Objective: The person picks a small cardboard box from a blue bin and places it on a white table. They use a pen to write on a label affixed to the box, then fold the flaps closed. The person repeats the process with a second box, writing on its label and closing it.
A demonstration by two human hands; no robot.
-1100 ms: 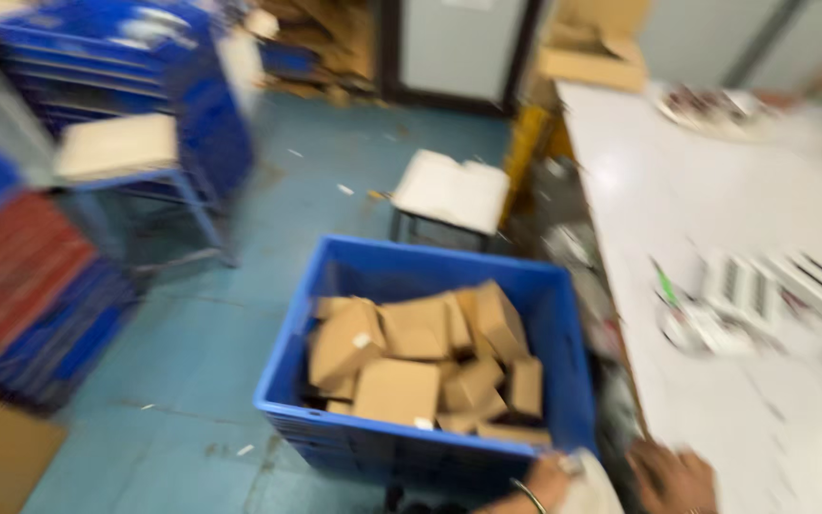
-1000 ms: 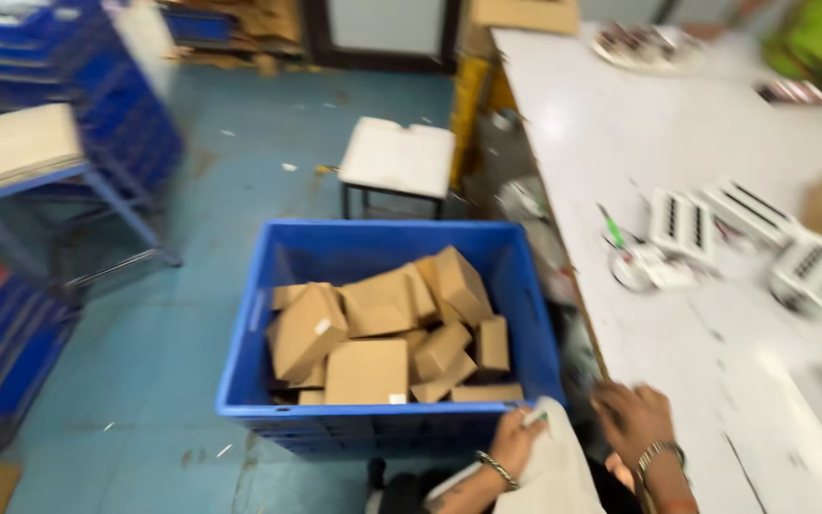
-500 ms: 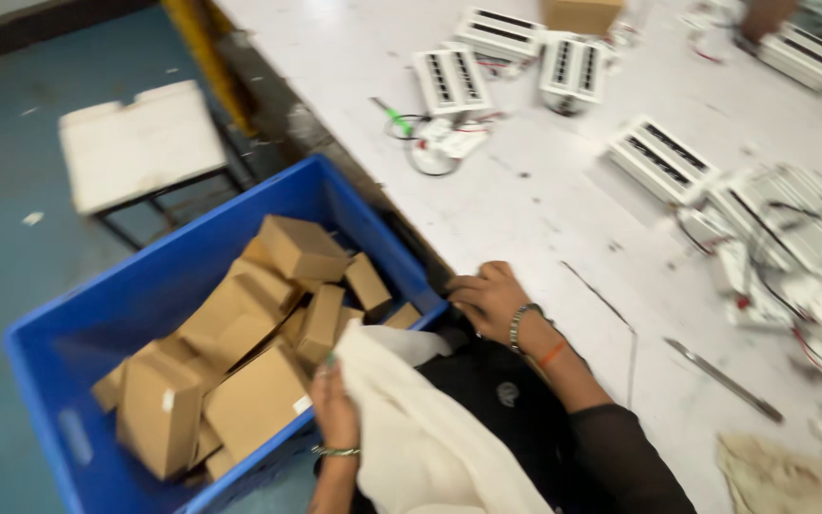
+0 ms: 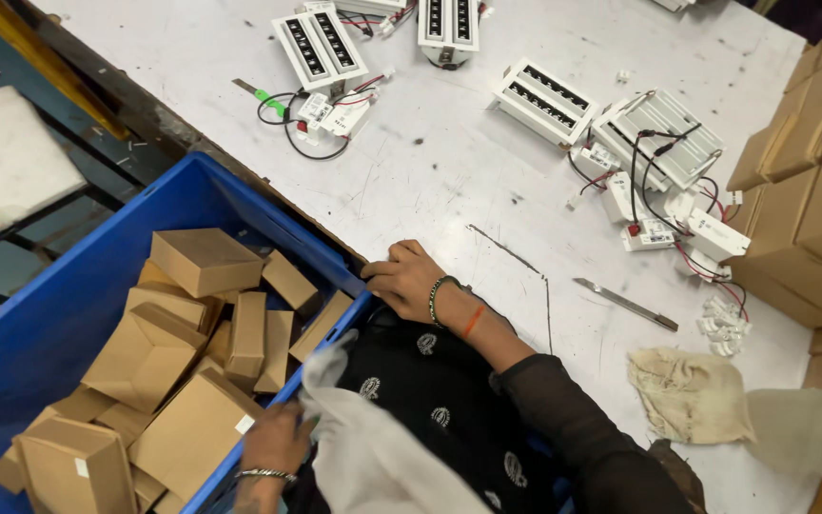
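At the left of the frame we have a blue plastic crate (image 4: 68,333), filling the lower left and heaped with small brown cardboard boxes (image 4: 204,262). We judge the crate stiff and fairly heavy with this load. Its rim is the natural place to grip, and two hands spread apart along it should keep it from tipping. The boxes themselves look light and easily dented.

Our left hand (image 4: 276,440), at the bottom centre-left, rests on the near rim of the crate, fingers curled over the edge toward the boxes. A pale cloth (image 4: 373,457) drapes just beside it and hides part of the grip, so we cannot tell how firmly it closes.

Moving right, our right hand (image 4: 409,279) sits at the crate's far corner where it meets the white table (image 4: 449,162), fingers bent together and pressing on the corner rim.

Further right lie white light fixtures (image 4: 549,100) with wired drivers, a thin metal blade (image 4: 625,304), a crumpled rag (image 4: 689,395), and stacked cartons (image 4: 811,209) at the right edge.
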